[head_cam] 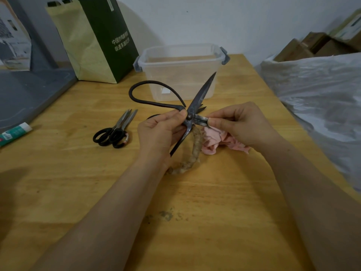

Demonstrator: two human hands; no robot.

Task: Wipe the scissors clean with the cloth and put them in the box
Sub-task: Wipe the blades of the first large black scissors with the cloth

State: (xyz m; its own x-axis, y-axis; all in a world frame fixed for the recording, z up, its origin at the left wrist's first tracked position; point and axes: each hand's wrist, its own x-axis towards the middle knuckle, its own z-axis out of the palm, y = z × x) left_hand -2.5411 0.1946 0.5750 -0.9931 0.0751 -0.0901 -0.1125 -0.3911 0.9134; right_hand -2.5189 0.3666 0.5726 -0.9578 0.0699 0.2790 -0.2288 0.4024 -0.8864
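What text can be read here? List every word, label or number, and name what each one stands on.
"中国…" and "非遗茶油…": two lines of white characters on the dark green paper bag; the remaining characters are too blurred to read.
White and green tube: print too small to read.
White sticker on the clear plastic box: nothing legible.

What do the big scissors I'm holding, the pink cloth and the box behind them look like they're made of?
Big scissors: dark, dull metal, probably iron; rough blackened surface. Cloth: soft pink fabric, crumpled in folds. Box: clear plastic, see-through walls, grey latches.
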